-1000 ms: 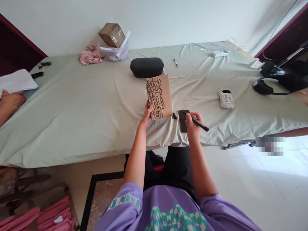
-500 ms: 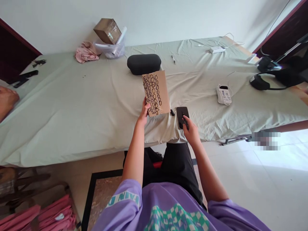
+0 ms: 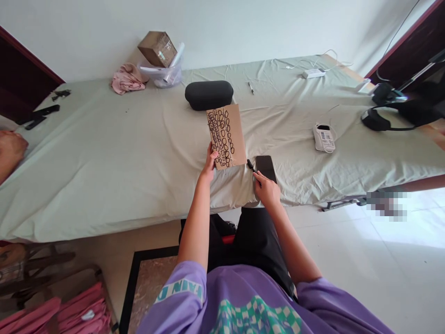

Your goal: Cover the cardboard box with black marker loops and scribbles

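Note:
My left hand (image 3: pixel 210 163) is closed on the lower left edge of a piece of brown cardboard (image 3: pixel 237 134), thumb on its face. Rows of black hand-drawn loops cover the left and middle of that face; the right strip is plain. My right hand (image 3: pixel 267 189) grips a black marker pen (image 3: pixel 254 171), with its front end pointing at a small black pen cap (image 3: pixel 250 163) beside the cardboard's lower right corner. Whether pen and cap touch, I cannot tell. Under and behind my right hand lies a dark smartphone (image 3: pixel 266 164), partly covered by the fingers.
Behind the cardboard sits a black hard case (image 3: pixel 209 95), with a pen (image 3: pixel 251 88) to its right. A power strip (image 3: pixel 324 138) and headphones (image 3: pixel 377 118) lie at right. A pink cloth (image 3: pixel 128 80) and cardboard box (image 3: pixel 157 48) are at the back. Another person's hand (image 3: pixel 12 150) shows far left.
My right hand has moved left with the marker, from over the smartphone to the pen cap. The cardboard stays in my left hand, nearly still. The view has shifted slightly.

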The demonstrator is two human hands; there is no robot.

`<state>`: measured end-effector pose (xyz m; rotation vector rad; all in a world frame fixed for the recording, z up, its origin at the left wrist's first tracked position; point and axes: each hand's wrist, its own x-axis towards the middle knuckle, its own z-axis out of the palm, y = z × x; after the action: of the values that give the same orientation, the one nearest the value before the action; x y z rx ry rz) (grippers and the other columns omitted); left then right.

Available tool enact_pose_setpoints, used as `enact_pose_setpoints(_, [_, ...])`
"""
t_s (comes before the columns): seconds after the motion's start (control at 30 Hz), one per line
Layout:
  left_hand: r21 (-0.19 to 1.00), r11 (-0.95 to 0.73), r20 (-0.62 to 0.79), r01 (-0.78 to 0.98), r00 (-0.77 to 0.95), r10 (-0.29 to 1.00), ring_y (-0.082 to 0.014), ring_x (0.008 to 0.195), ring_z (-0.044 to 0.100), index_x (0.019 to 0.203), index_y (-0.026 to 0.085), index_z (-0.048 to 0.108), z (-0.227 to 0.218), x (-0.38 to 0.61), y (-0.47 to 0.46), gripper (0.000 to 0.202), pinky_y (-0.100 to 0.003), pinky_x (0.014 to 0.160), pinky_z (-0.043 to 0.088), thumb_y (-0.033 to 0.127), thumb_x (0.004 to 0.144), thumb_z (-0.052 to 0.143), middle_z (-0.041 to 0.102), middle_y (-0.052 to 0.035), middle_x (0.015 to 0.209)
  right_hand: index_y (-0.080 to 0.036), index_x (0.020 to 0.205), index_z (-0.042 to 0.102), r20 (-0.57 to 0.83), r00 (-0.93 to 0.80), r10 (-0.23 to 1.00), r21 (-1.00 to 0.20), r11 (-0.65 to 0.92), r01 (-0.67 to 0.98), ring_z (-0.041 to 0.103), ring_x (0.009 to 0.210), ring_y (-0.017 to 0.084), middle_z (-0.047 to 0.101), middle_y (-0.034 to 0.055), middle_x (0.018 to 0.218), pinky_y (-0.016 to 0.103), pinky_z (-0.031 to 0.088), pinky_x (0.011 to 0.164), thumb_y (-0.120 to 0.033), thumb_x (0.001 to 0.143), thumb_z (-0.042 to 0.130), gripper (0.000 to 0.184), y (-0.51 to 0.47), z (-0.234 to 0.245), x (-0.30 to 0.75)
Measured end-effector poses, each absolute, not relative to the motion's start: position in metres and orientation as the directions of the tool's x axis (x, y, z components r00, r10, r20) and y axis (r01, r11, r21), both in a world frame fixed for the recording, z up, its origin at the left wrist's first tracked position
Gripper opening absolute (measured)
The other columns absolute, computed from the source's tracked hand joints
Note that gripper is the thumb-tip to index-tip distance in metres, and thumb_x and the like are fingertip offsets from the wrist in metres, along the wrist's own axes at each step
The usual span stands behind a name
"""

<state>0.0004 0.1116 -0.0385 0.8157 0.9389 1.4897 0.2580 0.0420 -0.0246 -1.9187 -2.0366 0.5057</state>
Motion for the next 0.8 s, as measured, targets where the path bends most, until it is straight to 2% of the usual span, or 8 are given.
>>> enact_pose_setpoints(0.23, [0.907,-0.042,-0.01,-0.42,-0.122,0.993,-0.0363,0.164,0.034,0.166,0.035,0.034,-0.038,0.001,0.113,0.105,-0.056,0.13,0.037,0.068,0.076,0.076,0.038,-0.003,0.176,-0.028,0.149,0.07,0.037,-0.089,0.995,-0.404,0.096,0.909,0.068,0.113,0.034,0.065,-0.002,0.157,0.046,0.059,0.089,-0.024,0.104,0.044,0.052,0.047,-0.028,0.248])
enact_pose_setpoints(0.37, [0.906,-0.042,-0.01,-0.42,-0.122,0.993,-0.035,0.165,0.034,0.166,0.035,0.035,-0.037,0.001,0.112,0.106,-0.054,0.132,0.037,0.069,0.075,0.077,0.038,-0.003,0.177,-0.024,0.151,0.069,0.076,-0.141,0.987,-0.36,0.159,0.919,0.06,0.114,0.035,0.064,0.0008,0.158,0.047,0.053,0.095,-0.023,0.105,0.043,0.052,0.051,-0.033,0.242])
enact_pose_setpoints(0.5, [0.904,-0.045,-0.008,-0.425,-0.122,0.992,-0.036,0.164,0.035,0.166,0.035,0.035,-0.035,0.002,0.111,0.109,-0.054,0.131,0.037,0.07,0.073,0.078,0.04,-0.0044,0.175,-0.02,0.163,0.053,0.113,-0.116,0.987,-0.33,0.147,0.933,0.054,0.124,0.039,0.056,0.0095,0.166,0.049,0.047,0.099,-0.03,0.104,0.049,0.06,0.064,-0.035,0.236])
enact_pose_setpoints(0.57, [0.903,-0.042,-0.011,-0.428,-0.121,0.993,-0.036,0.165,0.034,0.167,0.034,0.034,-0.034,0.002,0.111,0.111,-0.054,0.132,0.037,0.07,0.072,0.079,0.039,-0.0052,0.176,-0.015,0.164,0.05,0.142,-0.051,0.989,-0.335,0.097,0.937,0.052,0.128,0.04,0.058,0.0163,0.162,0.048,0.044,0.102,-0.036,0.103,0.054,0.064,0.076,-0.035,0.232])
enact_pose_setpoints(0.63, [0.901,-0.042,-0.011,-0.431,-0.119,0.993,-0.0355,0.165,0.034,0.168,0.033,0.033,-0.034,0.002,0.11,0.113,-0.052,0.132,0.036,0.071,0.072,0.079,0.038,-0.0058,0.177,-0.011,0.155,0.058,0.15,0.012,0.989,-0.345,0.042,0.938,0.052,0.128,0.04,0.063,0.022,0.151,0.048,0.043,0.104,-0.039,0.102,0.057,0.06,0.092,-0.035,0.227])
enact_pose_setpoints(0.7, [0.901,-0.045,-0.007,-0.432,-0.118,0.993,-0.0355,0.165,0.033,0.168,0.033,0.032,-0.034,0.002,0.111,0.114,-0.052,0.133,0.035,0.071,0.072,0.079,0.038,-0.0058,0.177,-0.01,0.138,0.069,0.135,0.052,0.989,-0.377,0.003,0.926,0.051,0.127,0.04,0.064,0.0246,0.14,0.048,0.042,0.104,-0.038,0.1,0.059,0.048,0.107,-0.036,0.221])
enact_pose_setpoints(0.8, [0.903,-0.041,-0.009,-0.427,-0.115,0.993,-0.0366,0.166,0.032,0.167,0.035,0.035,-0.034,0.003,0.111,0.111,-0.055,0.132,0.035,0.072,0.071,0.078,0.037,-0.004,0.177,-0.012,0.116,0.074,0.133,0.082,0.988,-0.513,-0.002,0.858,0.052,0.126,0.039,0.065,0.0248,0.132,0.051,0.041,0.108,-0.029,0.096,0.061,0.029,0.123,-0.04,0.218])
